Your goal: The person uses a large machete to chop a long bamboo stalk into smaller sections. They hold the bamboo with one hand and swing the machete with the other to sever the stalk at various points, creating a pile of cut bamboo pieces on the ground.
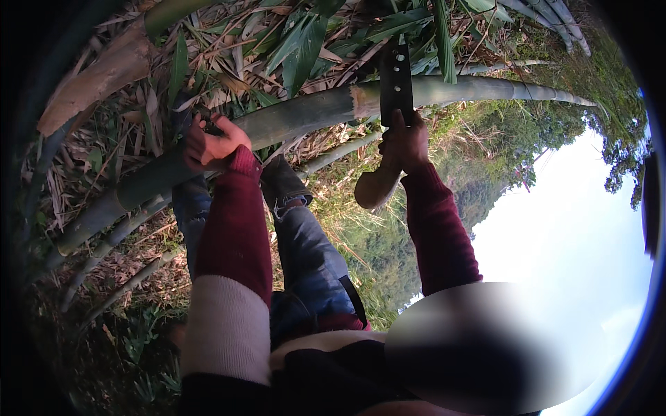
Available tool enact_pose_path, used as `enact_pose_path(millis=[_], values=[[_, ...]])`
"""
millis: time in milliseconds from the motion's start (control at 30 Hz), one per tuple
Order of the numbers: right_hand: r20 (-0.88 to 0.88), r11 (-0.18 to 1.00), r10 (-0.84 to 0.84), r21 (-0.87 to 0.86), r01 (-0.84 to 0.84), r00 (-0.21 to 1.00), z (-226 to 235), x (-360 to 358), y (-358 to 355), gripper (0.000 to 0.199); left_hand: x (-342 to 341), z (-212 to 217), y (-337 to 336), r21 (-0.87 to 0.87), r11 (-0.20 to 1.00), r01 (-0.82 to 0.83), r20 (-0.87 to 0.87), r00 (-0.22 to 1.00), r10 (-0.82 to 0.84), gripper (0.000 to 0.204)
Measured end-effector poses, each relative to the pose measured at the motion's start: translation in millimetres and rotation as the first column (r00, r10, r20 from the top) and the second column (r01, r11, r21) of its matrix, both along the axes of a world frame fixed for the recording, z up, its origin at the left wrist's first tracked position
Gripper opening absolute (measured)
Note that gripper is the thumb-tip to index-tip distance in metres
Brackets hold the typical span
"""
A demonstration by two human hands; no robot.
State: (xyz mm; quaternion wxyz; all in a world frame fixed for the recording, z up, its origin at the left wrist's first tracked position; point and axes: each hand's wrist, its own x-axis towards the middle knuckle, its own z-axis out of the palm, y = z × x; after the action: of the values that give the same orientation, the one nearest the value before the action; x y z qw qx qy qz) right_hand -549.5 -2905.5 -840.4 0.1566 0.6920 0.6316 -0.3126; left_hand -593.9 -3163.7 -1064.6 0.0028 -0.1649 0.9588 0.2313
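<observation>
Fisheye rim dark on the left, top-left and right edges; ground detail there lost. A smeared patch covers the lower right of the view, hiding whatever lies under it.

One thick green bamboo stem [305,114] runs across the view from lower left to upper right, its far end thinning toward the sky. A pale cut notch shows in it just left of the blade.

Two hands, both in dark red sleeves. Left hand [211,142] is wrapped around the stem, fingers curled over the top; fingertips hidden behind the stem. Right hand [409,142] is closed around the handle of one chopper [396,83]. Its dark blade stands upright with its edge against the stem at the notch. Handle mostly hidden in the fist; a pale curved end sticks out below.

At least three thinner stems [125,232] lie below the thick one at left. Leaves [305,41] and dry husks cover the ground above, too tangled to count.

One jeans leg [312,253] and shoe show between the arms.
</observation>
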Motion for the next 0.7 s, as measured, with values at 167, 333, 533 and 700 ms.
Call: enact_pose_path(millis=[167, 333, 533, 700], values=[[-0.121, 0.904, 0.404, -0.096, -0.416, 0.907, -4, 35, -6, 0.031, -5, 12, 0, -0.06, 0.998, 0.008, 0.025, 1.0, -0.006, 0.03], [-0.164, 0.983, -0.152, -0.129, 0.131, 0.975, 2, 18, -2, 0.029, -1, 3, -3, -0.027, 1.0, 0.013, 0.017, 1.0, -0.012, 0.032], [-0.106, 0.983, 0.022, -0.18, -0.041, 0.994, -20, 26, -37, 0.034, -6, 6, -2, -0.073, 0.997, 0.033, 0.024, 0.999, -0.032, 0.031], [-0.011, 0.94, -0.087, -0.333, 0.078, 0.996, -5, -17, 32, 0.027, -1, 6, 0, -0.088, 0.995, 0.053, 0.029, 0.998, -0.051, 0.031]])
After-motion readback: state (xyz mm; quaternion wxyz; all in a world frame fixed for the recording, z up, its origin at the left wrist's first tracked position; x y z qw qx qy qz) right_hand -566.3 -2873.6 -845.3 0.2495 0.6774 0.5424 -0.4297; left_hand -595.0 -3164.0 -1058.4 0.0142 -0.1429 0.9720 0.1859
